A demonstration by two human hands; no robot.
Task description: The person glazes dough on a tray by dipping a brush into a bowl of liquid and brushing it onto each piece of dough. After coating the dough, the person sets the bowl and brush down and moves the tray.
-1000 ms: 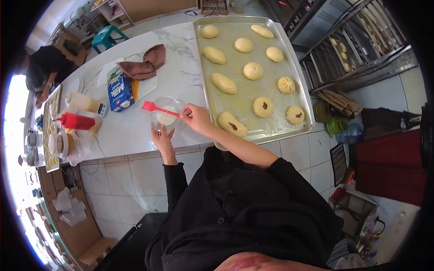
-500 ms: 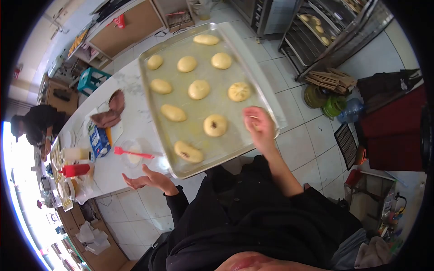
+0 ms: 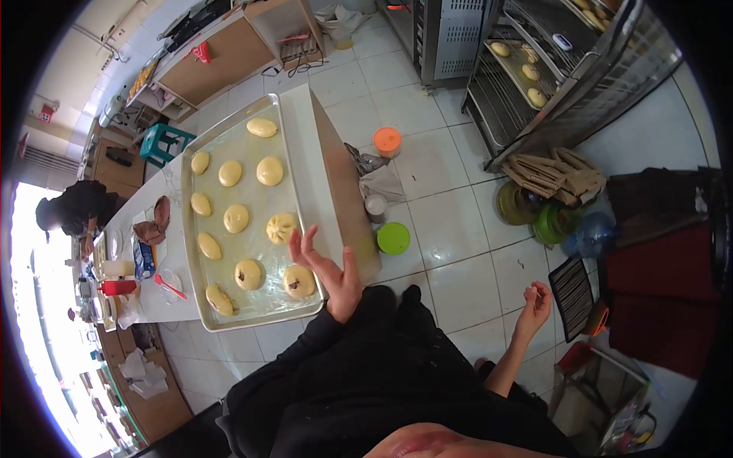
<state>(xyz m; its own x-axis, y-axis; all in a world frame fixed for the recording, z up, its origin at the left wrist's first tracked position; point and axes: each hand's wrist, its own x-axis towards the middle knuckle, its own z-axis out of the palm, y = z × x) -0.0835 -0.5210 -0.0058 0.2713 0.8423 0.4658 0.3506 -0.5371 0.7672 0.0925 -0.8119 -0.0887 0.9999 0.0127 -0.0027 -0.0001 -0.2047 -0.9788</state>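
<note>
A large metal baking tray (image 3: 188, 229) lies on the white table, with several glossy, yellow dough buns spread over it. My left hand (image 3: 336, 276) is over the tray's near right corner with its fingers apart, holding nothing. Closest to it are a bun with a dark filling spot (image 3: 298, 282) and a bun with a cut, folded top (image 3: 281, 228). Out to the right, away from the table and over the floor, my right hand (image 3: 536, 307) is closed, with what looks like a thin pale stick (image 3: 537, 294) at its fingertips.
A red brush (image 3: 169, 285) rests in a bowl left of the tray, near a brown cloth (image 3: 153, 222). Right of the table, tubs with orange (image 3: 388, 140) and green (image 3: 394, 238) tops stand low down. A tray rack (image 3: 504, 99) is at the far right. Another person (image 3: 76, 210) bends at the left.
The view has swung right, so the table and tray sit further left. My right hand has left the tray and moved far right. My left hand now hovers over the tray's near right corner.
</note>
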